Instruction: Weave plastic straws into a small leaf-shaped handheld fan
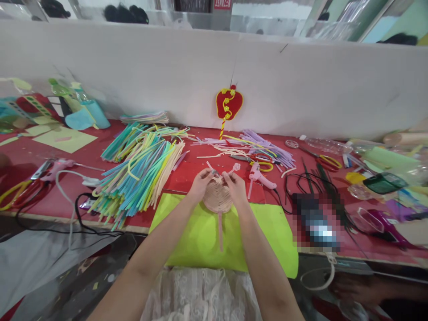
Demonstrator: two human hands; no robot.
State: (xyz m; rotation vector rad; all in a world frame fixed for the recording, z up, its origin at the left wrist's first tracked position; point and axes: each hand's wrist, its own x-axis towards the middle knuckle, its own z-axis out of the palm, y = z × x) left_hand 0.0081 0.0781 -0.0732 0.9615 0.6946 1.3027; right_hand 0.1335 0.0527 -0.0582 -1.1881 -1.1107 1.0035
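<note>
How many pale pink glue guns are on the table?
2: the left glue gun, left of the pipe-cleaner pile, and the right glue gun, just right of the right hand. Others may be hidden.

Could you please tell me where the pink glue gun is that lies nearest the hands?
In the head view, it is the pink glue gun just right of the right hand, beside the yellow-handled scissors.

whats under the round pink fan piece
A lime-green sheet shows around the lower part of the round pink fan piece, red tabletop higher up. Whatever lies directly beneath is covered.
</note>
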